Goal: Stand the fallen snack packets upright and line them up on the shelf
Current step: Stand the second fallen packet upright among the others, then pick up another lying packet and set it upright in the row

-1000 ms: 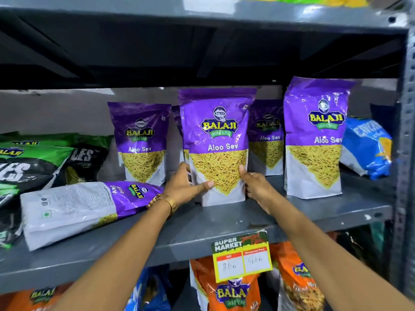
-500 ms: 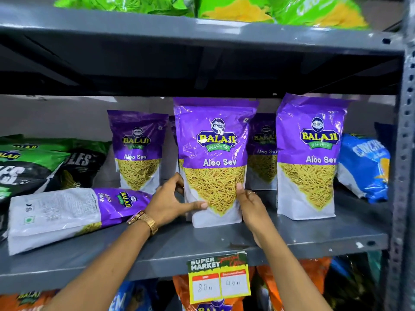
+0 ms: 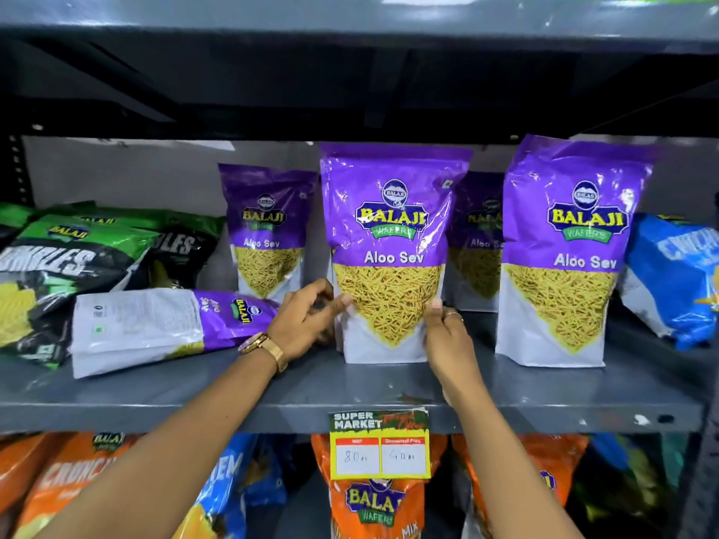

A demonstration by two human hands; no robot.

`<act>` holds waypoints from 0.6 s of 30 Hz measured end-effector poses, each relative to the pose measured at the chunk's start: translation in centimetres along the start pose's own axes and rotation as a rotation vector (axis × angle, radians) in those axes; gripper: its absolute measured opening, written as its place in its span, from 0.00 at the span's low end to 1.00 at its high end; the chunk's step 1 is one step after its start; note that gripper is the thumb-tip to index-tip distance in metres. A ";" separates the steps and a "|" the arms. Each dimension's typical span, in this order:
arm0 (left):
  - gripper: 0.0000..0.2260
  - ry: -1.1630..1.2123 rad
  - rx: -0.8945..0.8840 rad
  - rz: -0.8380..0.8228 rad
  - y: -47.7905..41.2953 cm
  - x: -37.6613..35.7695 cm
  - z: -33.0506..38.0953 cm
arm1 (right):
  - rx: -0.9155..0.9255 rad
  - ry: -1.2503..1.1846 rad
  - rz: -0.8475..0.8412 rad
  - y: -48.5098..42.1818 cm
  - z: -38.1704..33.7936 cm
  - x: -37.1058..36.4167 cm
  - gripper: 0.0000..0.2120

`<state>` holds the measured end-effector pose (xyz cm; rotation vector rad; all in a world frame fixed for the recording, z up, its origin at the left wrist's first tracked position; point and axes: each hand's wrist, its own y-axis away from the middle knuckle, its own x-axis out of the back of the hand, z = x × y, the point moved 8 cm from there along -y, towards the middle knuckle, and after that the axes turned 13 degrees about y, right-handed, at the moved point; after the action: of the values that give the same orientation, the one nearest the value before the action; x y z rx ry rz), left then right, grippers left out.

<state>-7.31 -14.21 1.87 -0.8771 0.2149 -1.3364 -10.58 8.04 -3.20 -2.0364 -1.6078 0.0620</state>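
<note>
A purple Aloo Sev packet (image 3: pixel 391 243) stands upright in the middle of the grey shelf (image 3: pixel 295 387). My left hand (image 3: pixel 307 320) touches its lower left edge and my right hand (image 3: pixel 447 336) presses its lower right edge. Another purple packet (image 3: pixel 155 328) lies fallen on its side at the left, just beside my left wrist. An upright packet (image 3: pixel 568 247) stands to the right. Two more upright packets, the left one (image 3: pixel 266 227) and the right one (image 3: pixel 476 235), stand further back.
Green-and-black packets (image 3: pixel 66 262) lie heaped at the far left. A blue packet (image 3: pixel 677 274) leans at the far right. A price tag (image 3: pixel 379 445) hangs on the shelf's front edge. Orange packets (image 3: pixel 373 507) fill the shelf below. Another shelf (image 3: pixel 350 17) runs overhead.
The view has shifted, and the shelf now sits lower and closer. Both hands have slid from a firm grip on the middle packet to a lighter touch at its lower edges.
</note>
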 end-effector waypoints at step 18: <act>0.19 -0.749 0.129 -0.365 -4.1 18.0 -0.9 | 0.370 0.282 -0.093 10.8 -14.0 -12.9 0.23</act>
<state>-6.13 -30.75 10.08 -1.2817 -0.6322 -1.2402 0.35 -10.59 0.36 -1.6082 -1.3936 0.0334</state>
